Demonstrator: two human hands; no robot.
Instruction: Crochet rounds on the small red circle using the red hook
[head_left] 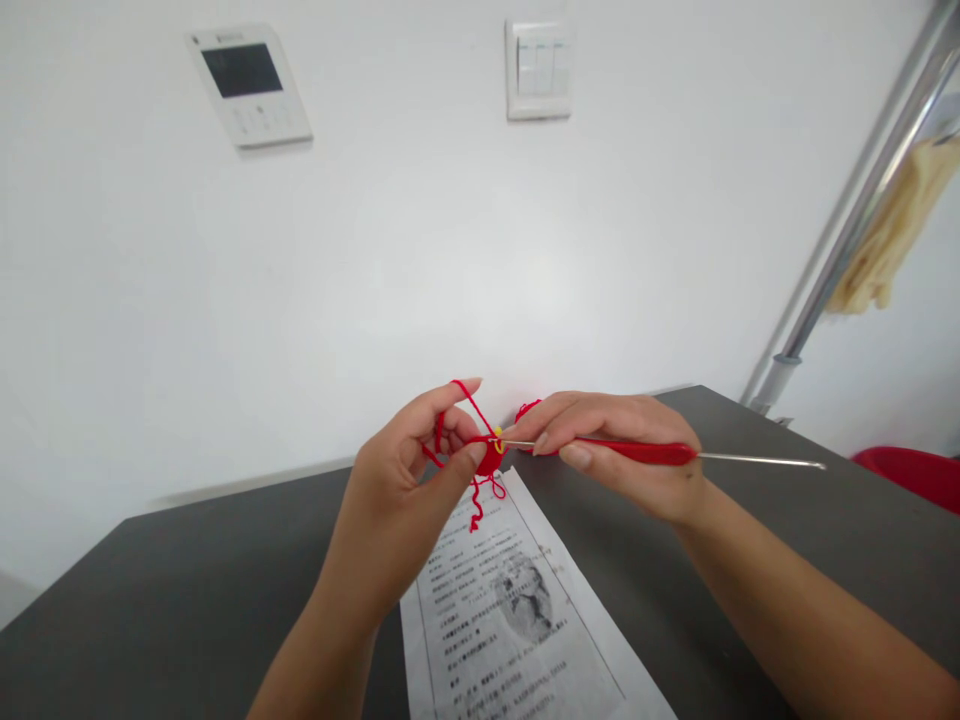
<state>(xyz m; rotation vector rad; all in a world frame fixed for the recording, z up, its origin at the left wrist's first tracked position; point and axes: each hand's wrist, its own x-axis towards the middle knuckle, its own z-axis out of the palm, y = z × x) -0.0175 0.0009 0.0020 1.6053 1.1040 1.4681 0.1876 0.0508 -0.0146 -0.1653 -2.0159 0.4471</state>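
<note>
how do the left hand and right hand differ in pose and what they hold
The left hand pinches a small red yarn piece, while the right hand grips a red-handled hook. The left hand's index finger is raised with a red strand over it; the right hand's index finger reaches forward along the hook. Both are bare.

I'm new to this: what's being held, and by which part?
The right hand holds the hook by its red handle; the left hand pinches the red yarn piece by its left edge.
</note>
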